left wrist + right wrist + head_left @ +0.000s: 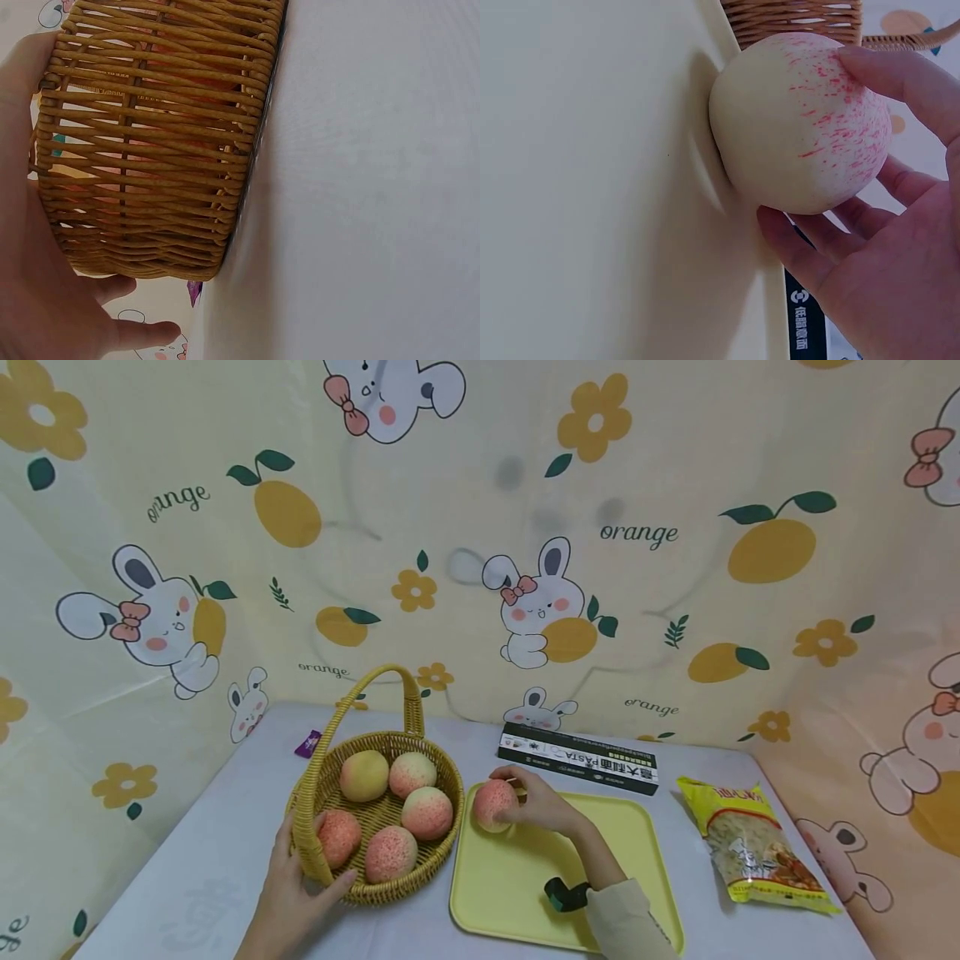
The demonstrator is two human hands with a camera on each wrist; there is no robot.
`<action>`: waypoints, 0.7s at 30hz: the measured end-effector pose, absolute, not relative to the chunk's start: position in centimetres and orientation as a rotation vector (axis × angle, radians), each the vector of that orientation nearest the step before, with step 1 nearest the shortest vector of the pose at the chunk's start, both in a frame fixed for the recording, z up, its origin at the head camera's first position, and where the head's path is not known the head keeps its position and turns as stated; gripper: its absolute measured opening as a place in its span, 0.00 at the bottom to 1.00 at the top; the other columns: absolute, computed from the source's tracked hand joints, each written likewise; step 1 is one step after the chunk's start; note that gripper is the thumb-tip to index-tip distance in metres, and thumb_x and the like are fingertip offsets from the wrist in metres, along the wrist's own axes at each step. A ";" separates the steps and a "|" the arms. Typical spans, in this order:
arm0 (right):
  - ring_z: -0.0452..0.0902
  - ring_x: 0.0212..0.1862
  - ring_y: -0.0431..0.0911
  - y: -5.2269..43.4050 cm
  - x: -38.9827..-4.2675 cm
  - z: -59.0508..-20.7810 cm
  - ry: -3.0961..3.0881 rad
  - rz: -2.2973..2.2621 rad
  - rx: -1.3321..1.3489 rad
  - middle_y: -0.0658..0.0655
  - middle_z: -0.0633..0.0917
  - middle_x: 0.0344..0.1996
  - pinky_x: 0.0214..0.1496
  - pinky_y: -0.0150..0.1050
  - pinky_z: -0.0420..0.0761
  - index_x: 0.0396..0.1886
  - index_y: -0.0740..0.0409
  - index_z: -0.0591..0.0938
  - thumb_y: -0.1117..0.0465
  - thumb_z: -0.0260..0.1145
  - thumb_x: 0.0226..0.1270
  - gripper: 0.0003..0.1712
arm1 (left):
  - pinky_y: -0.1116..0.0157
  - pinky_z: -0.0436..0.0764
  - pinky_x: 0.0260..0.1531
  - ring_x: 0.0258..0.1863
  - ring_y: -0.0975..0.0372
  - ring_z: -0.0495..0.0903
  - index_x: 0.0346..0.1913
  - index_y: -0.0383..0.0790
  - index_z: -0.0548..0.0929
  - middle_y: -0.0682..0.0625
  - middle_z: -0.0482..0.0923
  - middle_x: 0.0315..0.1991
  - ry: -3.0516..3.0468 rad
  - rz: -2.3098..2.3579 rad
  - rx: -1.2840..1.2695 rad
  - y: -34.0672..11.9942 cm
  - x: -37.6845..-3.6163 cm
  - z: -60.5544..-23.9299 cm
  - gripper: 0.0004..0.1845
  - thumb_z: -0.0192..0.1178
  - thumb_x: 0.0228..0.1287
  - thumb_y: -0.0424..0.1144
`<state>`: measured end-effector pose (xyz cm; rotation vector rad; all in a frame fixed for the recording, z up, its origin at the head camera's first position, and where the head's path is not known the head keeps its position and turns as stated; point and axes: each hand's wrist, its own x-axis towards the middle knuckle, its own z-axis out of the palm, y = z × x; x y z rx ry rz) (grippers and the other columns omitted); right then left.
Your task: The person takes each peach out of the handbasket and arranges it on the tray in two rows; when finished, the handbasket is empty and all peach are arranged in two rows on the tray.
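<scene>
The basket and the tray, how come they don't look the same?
The basket is woven with gaps, while the tray is smooth. The basket is round and deep; the tray is a shallow rectangle with rounded corners. The basket has a tall arched handle, but the tray shows none, only a low rim. Both are yellowish and rest on the white table.

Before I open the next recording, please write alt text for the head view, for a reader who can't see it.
A person's right hand grips a peach-like fruit at the far left corner of a yellow tray, while the left hand touches a wicker basket holding five similar fruits. A pasta box lies behind the tray, a yellow bag on the right.
</scene>
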<state>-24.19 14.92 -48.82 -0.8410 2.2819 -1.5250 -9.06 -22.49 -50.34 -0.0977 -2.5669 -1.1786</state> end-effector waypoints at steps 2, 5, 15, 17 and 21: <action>0.74 0.57 0.57 15.0 -24.2 -48.8 2.279 -1.530 -0.832 0.66 0.76 0.58 0.54 0.47 0.79 0.63 0.70 0.72 0.65 0.73 0.58 0.34 | 0.26 0.61 0.55 0.72 0.33 0.49 0.77 0.50 0.63 0.39 0.40 0.78 -2.565 -1.178 -0.099 -22.5 -9.1 -50.3 0.48 0.76 0.53 0.48; 0.73 0.58 0.58 15.0 -24.3 -48.9 2.274 -1.533 -0.829 0.66 0.75 0.59 0.55 0.48 0.78 0.64 0.71 0.71 0.65 0.73 0.59 0.35 | 0.26 0.61 0.55 0.72 0.33 0.49 0.76 0.50 0.63 0.39 0.41 0.78 -2.559 -1.175 -0.107 -22.4 -9.1 -50.3 0.48 0.76 0.53 0.47; 0.68 0.64 0.64 14.5 -25.0 -47.9 2.285 -1.515 -0.895 0.71 0.72 0.63 0.66 0.59 0.69 0.66 0.68 0.70 0.63 0.71 0.61 0.35 | 0.27 0.62 0.55 0.72 0.34 0.50 0.77 0.52 0.63 0.39 0.42 0.78 -2.557 -1.173 -0.114 -22.5 -9.0 -50.2 0.48 0.76 0.53 0.47; 0.67 0.64 0.67 14.2 -25.2 -47.2 2.288 -1.510 -0.906 0.69 0.72 0.63 0.67 0.62 0.66 0.67 0.66 0.70 0.64 0.71 0.62 0.34 | 0.27 0.62 0.55 0.72 0.35 0.49 0.77 0.52 0.63 0.40 0.41 0.78 -2.560 -1.181 -0.110 -22.5 -9.0 -50.2 0.48 0.76 0.53 0.47; 0.68 0.65 0.65 13.0 -25.6 -45.7 2.313 -1.471 -0.942 0.63 0.74 0.63 0.67 0.65 0.65 0.67 0.64 0.71 0.66 0.69 0.62 0.33 | 0.27 0.62 0.56 0.73 0.35 0.49 0.77 0.51 0.63 0.40 0.42 0.78 -2.558 -1.185 -0.111 -22.5 -9.1 -50.3 0.48 0.76 0.53 0.47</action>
